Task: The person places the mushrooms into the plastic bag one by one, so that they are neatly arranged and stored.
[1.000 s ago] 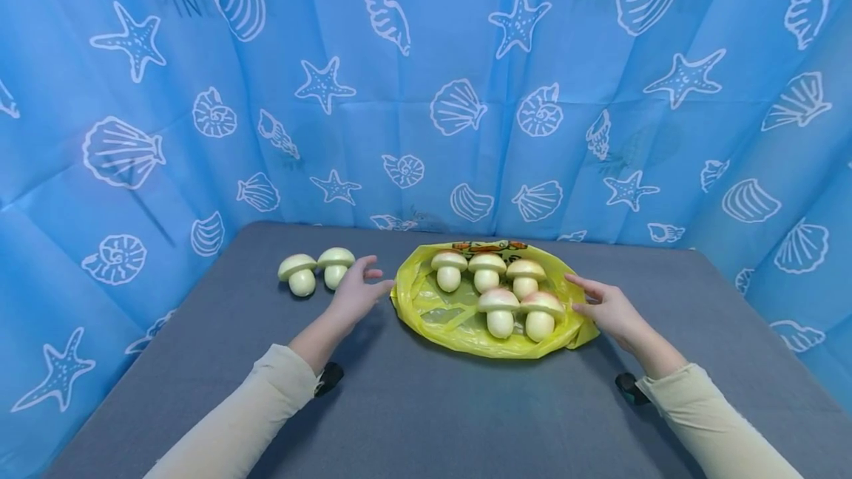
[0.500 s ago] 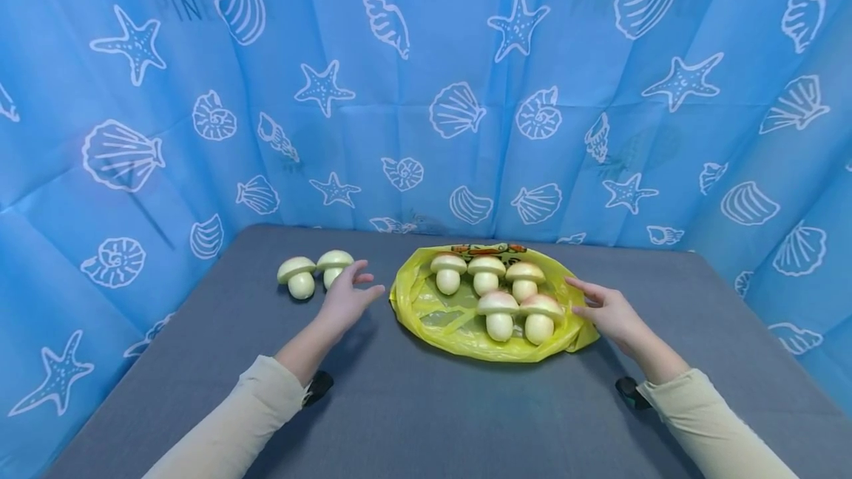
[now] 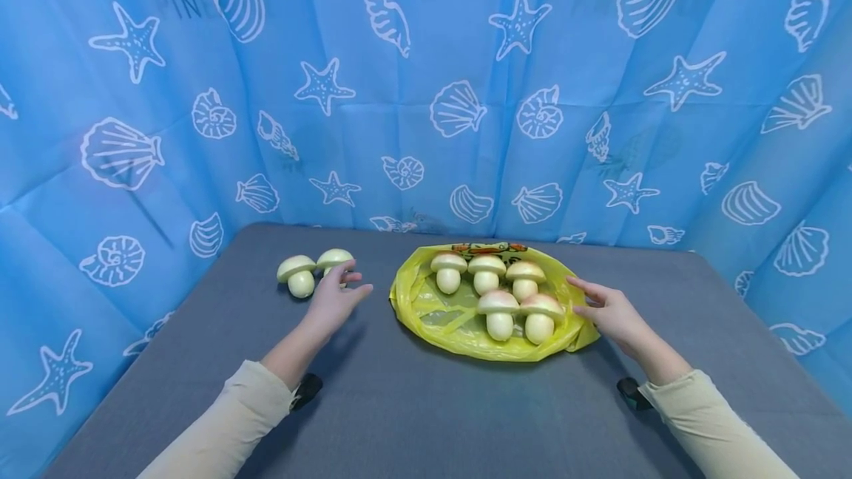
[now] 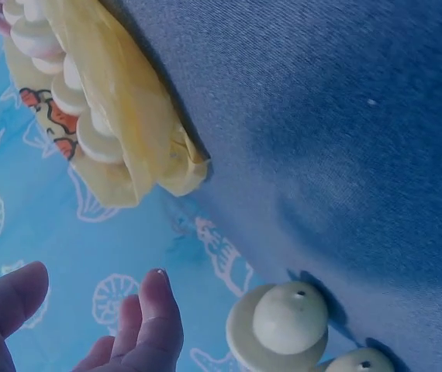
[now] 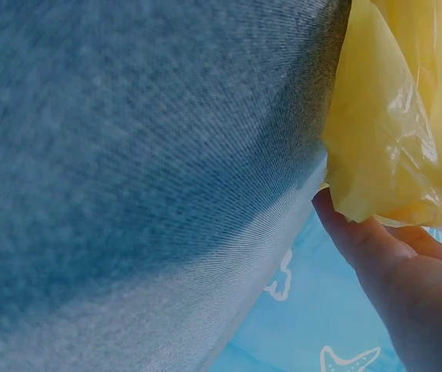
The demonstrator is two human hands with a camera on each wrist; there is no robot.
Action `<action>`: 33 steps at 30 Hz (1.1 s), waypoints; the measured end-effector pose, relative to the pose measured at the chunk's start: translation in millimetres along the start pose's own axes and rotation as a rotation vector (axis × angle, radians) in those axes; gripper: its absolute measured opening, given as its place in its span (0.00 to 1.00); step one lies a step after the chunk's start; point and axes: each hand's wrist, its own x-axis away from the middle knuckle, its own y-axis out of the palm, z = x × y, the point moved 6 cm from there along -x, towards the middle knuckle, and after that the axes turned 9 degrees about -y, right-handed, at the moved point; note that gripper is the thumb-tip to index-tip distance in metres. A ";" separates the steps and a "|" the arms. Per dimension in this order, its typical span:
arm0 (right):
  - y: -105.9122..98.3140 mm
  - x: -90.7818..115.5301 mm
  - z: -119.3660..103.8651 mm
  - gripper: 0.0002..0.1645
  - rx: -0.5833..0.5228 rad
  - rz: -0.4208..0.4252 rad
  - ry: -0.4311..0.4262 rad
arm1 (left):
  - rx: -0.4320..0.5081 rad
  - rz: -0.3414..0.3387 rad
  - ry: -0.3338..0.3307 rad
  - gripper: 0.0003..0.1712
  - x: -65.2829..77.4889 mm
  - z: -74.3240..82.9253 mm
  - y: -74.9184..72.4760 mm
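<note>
My left hand [image 3: 333,303] hovers with fingers spread beside two toy mushrooms on the table, overlapping the right-hand mushroom [image 3: 335,257] in the head view. The other mushroom [image 3: 301,283] lies just left of it. In the left wrist view, thumb and fingertips are apart with nothing between them, and a pale mushroom [image 4: 289,322] shows to their right. A yellow plastic bag [image 3: 452,344] lies opened wide, with several mushrooms [image 3: 499,324] standing inside. My right hand [image 3: 615,310] touches the bag's right rim, thumb and forefinger spread apart and fairly straight.
The bag rests on a grey cloth-covered table [image 3: 439,420], with printed orange figures on its far rim. Behind the table's far edge hangs a blue curtain [image 3: 413,139] with white shells and starfish. A dark wrist strap [image 3: 632,394] shows under the right sleeve.
My left hand has drawn away from the bag's left rim and shifted left, closer to the two mushrooms. The right hand and the bag have stayed in place.
</note>
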 end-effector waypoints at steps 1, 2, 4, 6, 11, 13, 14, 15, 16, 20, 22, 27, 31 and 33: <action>0.1 -0.4 0.2 0.36 -0.001 0.000 -0.003 | -0.005 0.007 0.001 0.35 0.1 -0.8 -1.5; 0.4 -0.8 0.2 0.36 -0.002 -0.001 -0.004 | -0.008 0.013 0.002 0.35 0.4 -1.5 -2.8; 0.9 -1.4 0.6 0.36 -0.004 0.000 -0.007 | -0.007 0.020 0.001 0.34 0.7 -2.7 -5.3; 1.1 -1.5 0.9 0.36 -0.005 0.000 -0.009 | -0.002 0.021 -0.002 0.34 1.0 -3.4 -7.1; 0.9 -1.0 1.2 0.36 0.006 0.001 -0.003 | -0.002 0.024 -0.003 0.35 1.4 -6.1 -12.0; 0.8 -1.2 1.8 0.36 0.010 0.001 -0.002 | -0.003 0.037 0.008 0.35 0.7 -7.5 -14.9; 0.8 -1.2 1.9 0.36 0.011 0.000 -0.002 | -0.006 0.046 0.012 0.35 0.4 -8.2 -16.4; 0.9 -1.5 2.2 0.36 0.011 0.002 -0.002 | -0.006 0.052 0.018 0.35 0.0 -8.6 -17.8; 1.0 -1.7 2.6 0.36 0.012 0.002 -0.003 | -0.009 0.058 0.025 0.34 -0.1 -8.8 -19.2; 1.1 -2.2 3.1 0.36 0.010 0.002 -0.004 | -0.022 0.072 0.038 0.34 -0.1 -9.1 -23.8; 1.1 -2.3 3.1 0.36 0.008 0.001 -0.003 | -0.032 0.079 0.043 0.34 -0.5 -9.5 -26.3; 1.3 -2.1 2.2 0.36 0.007 0.001 -0.003 | -0.051 0.110 0.035 0.34 -3.7 -13.2 -33.7; 1.1 -2.0 1.9 0.36 0.007 0.002 0.005 | -0.061 0.132 0.027 0.34 -5.9 -16.3 -39.2; 1.2 -2.1 1.9 0.36 0.004 0.002 0.012 | -0.067 0.142 0.031 0.34 -6.9 -17.7 -42.0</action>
